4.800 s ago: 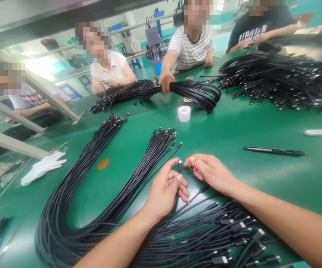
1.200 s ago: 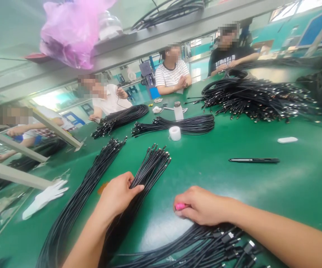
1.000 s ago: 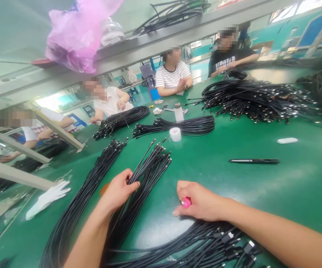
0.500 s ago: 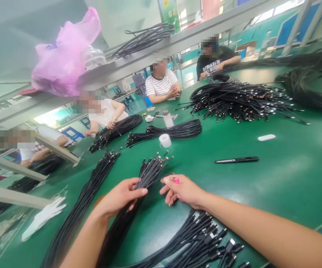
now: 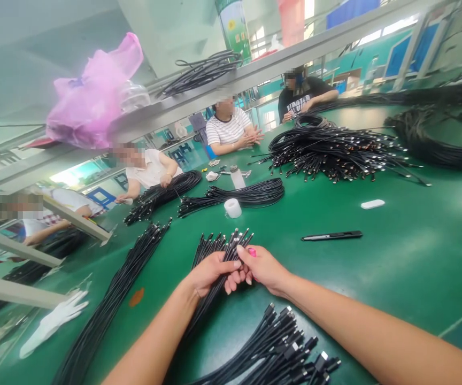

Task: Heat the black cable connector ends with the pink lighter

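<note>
Black cables with small metal-tipped plugs form a bundle (image 5: 237, 241) that rises between my hands. My left hand (image 5: 214, 270) is closed around the bundle below the plugs, thumb across the front. From the other side my right hand (image 5: 257, 267) grips the same cables near their plug ends, and a bright pink item shows at its fingers. Behind my left hand more cable ends (image 5: 207, 246) fan out. Another cable bundle (image 5: 135, 278) lies to the left. Cables with larger plugs (image 5: 283, 342) lie in front of me, below my right forearm.
On the green table (image 5: 395, 278) are a black utility knife (image 5: 331, 236), a white oval piece (image 5: 372, 204), a white roll (image 5: 232, 208) and a white glove (image 5: 54, 323). A big cable heap (image 5: 335, 149) lies further back. Several people sit across the table. A metal frame (image 5: 74, 214) crosses at left.
My right hand has moved from holding a single cable off to the side to gripping the bundle beside my left hand. My left hand has shifted right with the cables.
</note>
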The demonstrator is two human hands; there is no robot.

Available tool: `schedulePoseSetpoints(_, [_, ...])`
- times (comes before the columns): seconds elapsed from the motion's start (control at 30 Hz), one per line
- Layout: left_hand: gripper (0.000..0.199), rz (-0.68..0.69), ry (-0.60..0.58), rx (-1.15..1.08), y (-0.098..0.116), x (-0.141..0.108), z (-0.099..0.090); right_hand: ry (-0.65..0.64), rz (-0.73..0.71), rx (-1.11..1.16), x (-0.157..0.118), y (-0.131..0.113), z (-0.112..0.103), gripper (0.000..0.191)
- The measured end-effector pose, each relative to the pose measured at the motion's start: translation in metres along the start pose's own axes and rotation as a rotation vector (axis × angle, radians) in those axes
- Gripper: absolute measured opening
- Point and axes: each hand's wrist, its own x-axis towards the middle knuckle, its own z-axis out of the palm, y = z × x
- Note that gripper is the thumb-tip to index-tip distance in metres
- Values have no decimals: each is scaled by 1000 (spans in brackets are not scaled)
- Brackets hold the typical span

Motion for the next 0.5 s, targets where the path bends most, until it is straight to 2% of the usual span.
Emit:
schedulePoseSetpoints(0.1, [33,64,154,-127,-25,-7,16,161,-9,26,7,4,-5,50])
schedulePoseSetpoints(0.2, [35,45,183,-206,-43,-17,35,247,-54,18,10,4,-10,56])
schedulePoseSetpoints(0.33, [44,-22,120,-326,-51,-23,49,73,-131,-100,4,1,-12,51])
schedulePoseSetpoints(0.4, [40,-7,100,-374,-51,-23,50,0,-159,-168,-1,-2,-10,48])
schedulePoseSetpoints(0.5, [35,43,90,-459,-52,-20,48,-37,-184,-284,-9,-7,-7,42])
